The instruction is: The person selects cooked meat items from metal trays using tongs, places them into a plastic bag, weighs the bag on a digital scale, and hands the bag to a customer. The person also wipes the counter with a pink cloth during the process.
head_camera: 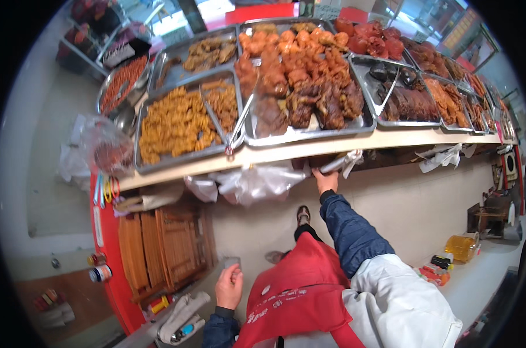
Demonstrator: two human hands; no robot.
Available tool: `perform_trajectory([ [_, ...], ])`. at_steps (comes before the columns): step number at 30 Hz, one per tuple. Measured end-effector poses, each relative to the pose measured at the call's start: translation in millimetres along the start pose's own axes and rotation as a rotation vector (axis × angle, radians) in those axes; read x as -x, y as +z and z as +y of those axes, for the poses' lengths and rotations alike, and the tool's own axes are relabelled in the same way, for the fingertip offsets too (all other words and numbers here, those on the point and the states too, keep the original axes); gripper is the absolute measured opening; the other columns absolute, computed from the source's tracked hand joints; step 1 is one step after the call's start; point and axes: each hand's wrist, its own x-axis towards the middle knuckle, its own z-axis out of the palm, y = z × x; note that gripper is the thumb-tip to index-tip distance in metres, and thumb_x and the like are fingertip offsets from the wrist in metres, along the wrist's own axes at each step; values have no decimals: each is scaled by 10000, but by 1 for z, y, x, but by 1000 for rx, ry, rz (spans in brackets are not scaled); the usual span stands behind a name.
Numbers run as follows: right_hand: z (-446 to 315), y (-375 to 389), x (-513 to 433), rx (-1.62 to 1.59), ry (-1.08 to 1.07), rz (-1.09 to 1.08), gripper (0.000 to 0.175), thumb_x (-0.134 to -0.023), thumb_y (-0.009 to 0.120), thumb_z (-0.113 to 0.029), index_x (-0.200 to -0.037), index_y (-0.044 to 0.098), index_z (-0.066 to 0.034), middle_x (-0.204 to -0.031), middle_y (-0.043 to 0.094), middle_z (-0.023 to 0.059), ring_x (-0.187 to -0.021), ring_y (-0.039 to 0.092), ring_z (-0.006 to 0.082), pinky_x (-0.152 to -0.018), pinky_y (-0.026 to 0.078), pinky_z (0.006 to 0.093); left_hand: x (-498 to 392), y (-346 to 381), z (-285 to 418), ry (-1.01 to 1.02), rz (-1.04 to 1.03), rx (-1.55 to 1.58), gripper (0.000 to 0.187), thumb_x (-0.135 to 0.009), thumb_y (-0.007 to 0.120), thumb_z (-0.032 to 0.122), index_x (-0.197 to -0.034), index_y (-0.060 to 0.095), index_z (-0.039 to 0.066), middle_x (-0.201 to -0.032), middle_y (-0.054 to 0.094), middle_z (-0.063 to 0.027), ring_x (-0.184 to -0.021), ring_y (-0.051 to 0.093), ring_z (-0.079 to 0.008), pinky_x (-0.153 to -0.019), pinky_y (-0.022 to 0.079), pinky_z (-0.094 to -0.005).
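My right hand (327, 181) reaches to the shelf under the counter's front edge. Its fingertips are partly hidden there, beside clear plastic bags (257, 183) and a white crumpled bag (348, 162); whether it grips anything cannot be made out. Low in front of my body, my left hand (229, 285) hovers with loosely curled fingers and nothing visible in it. Above the right hand, a large metal tray (308, 135) of braised and roasted meat rests on the counter (289, 152). To its left stands a tray of yellowish-brown food pieces (171, 126), with metal tongs (241, 124) lying across its edge.
More meat trays (404, 122) line the counter to the right. A metal bowl of peanuts (124, 82) stands at the far left. Below are a wooden stool or cabinet (167, 252) and a red side panel (119, 278). An oil jug (461, 248) sits on the white surface at right.
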Motion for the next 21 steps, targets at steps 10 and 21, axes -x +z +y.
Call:
perform_trajectory([
  [10, 59, 3, -44, -609, 311, 19, 190, -903, 587, -129, -891, 690, 31, -784, 678, 79, -710, 639, 166, -651, 511, 298, -81, 22, 123, 110, -35, -36, 250, -881, 664, 58, -1126, 644, 13, -926, 674, -104, -771, 656, -192, -712, 523, -301],
  [21, 16, -140, 33, -223, 23, -330, 129, -841, 744, -86, -772, 654, -25, -663, 567, -54, -615, 475, 40, -555, 380, 220, -188, 12, 157, 386, -350, -51, 263, -872, 681, 87, -1131, 660, 49, -939, 686, -121, -820, 692, -267, -699, 542, -347],
])
